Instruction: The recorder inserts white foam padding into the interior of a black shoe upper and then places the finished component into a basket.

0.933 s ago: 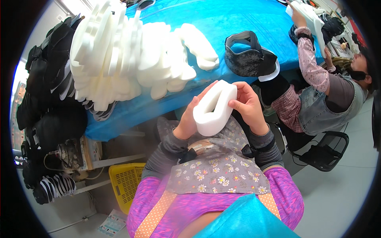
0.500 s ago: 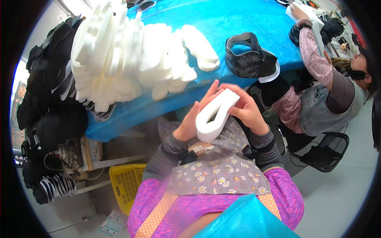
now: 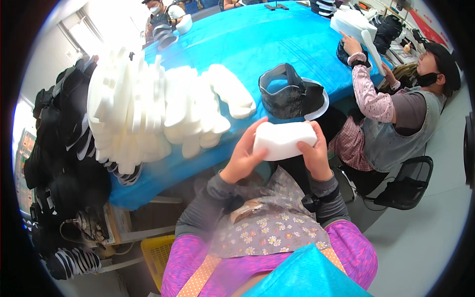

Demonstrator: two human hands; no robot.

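Note:
In front of my lap, a white foam piece [image 3: 283, 141] is held between my two hands, its broad smooth side facing me. My left hand [image 3: 245, 156] grips its left end, thumb on the near face. My right hand [image 3: 316, 153] has hold of the right end, thumb pressed on the near face. Just beyond, on the table, stands a black and grey padded collar [image 3: 287, 105] with a white edge. Left of it lies a large pile of similar white foam pieces [image 3: 128, 109].
The table has a blue cover [image 3: 213, 42]. Black padded items [image 3: 64, 143] are heaped at its left. A yellow plastic basket [image 3: 157, 252] is below. At right a co-worker [image 3: 413, 106] sits by a black chair [image 3: 408, 185]; another person [image 3: 163, 17] is at the far left.
The foam piece has turned from an end-on folded loop to its broad side, and my hands now grip its two ends. The view has tilted up, showing more of the far table.

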